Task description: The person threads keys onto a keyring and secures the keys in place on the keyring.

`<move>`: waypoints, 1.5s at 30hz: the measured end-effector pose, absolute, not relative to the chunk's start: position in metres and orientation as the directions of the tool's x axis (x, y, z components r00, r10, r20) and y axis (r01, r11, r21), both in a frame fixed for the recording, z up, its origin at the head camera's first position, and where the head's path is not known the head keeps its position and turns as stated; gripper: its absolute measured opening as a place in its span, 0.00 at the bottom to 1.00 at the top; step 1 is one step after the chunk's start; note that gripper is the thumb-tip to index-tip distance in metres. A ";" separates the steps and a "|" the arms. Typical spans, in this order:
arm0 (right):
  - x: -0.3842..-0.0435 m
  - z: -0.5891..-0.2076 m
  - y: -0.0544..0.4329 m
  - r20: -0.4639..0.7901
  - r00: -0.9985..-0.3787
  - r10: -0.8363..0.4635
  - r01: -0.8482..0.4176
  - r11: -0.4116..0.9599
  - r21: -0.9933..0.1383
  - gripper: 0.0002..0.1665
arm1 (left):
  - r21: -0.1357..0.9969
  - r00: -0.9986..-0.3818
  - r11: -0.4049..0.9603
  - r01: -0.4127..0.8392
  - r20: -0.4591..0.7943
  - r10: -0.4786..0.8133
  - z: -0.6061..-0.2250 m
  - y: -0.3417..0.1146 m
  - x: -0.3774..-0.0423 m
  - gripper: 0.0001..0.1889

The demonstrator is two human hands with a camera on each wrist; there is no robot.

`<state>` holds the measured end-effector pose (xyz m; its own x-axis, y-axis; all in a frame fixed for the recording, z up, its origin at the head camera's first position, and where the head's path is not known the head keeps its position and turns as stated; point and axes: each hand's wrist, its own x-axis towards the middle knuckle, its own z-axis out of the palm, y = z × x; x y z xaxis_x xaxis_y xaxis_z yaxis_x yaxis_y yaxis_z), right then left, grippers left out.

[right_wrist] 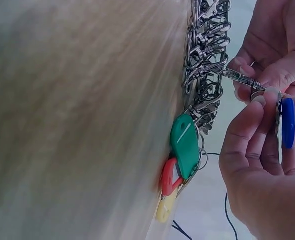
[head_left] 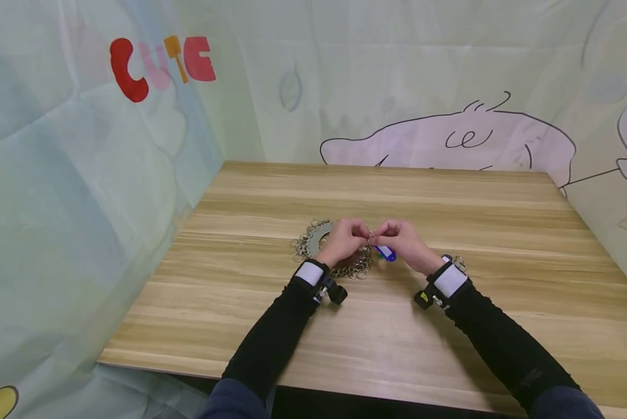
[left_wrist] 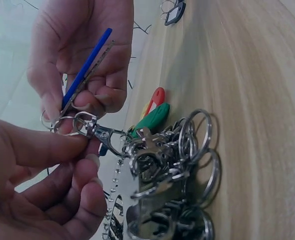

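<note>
Head view: one metal key disc [head_left: 313, 240], flat, grey, round, with an open centre; lies on the wood-grain bench [head_left: 376, 343], under and beside the left hand [head_left: 343, 241]. Rim crowded all round with silvery swivel clasps [right_wrist: 208, 56] and loose wire rings, shiny, overlapping, tilted at many angles.

Item: one swivel clasp [left_wrist: 105, 133], bright metal, drawn out from the rim, hooked end towards the disc, ring end at the hands. Left fingers close together, pinching its ring end.

Item: one blue tag [right_wrist: 288, 123], slim, rounded at the end, pale label on its face in the head view; a metal key [left_wrist: 89, 73], thin and seen edge-on, lies alongside. Both held by the curled fingers of the right hand [head_left: 404, 242], above the bench, just beside the disc; exact contact between tag ring and clasp partly hidden by the fingertips.

Items, at the disc's edge: green tag [right_wrist: 186, 146], glossy; red tag [right_wrist: 169, 180], with a window; yellow tag [right_wrist: 164, 210], partly covered
</note>
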<state>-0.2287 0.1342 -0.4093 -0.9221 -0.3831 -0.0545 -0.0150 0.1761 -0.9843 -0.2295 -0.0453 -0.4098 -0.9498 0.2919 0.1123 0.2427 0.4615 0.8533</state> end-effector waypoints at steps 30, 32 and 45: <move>-0.226 -0.413 0.136 0.024 -0.913 -0.407 -0.080 0.122 -0.989 0.14 | 0.846 -0.939 0.455 0.278 0.140 0.314 -0.408 -0.047 -0.229 0.04; -0.226 -0.413 0.136 0.026 -0.912 -0.410 -0.085 0.124 -0.989 0.14 | 0.852 -0.943 0.454 0.262 0.127 0.307 -0.407 -0.047 -0.228 0.04; -0.228 -0.415 0.136 -0.035 -0.924 -0.381 -0.007 0.108 -0.994 0.06 | 0.785 -0.922 0.523 0.334 0.155 0.355 -0.407 -0.047 -0.229 0.04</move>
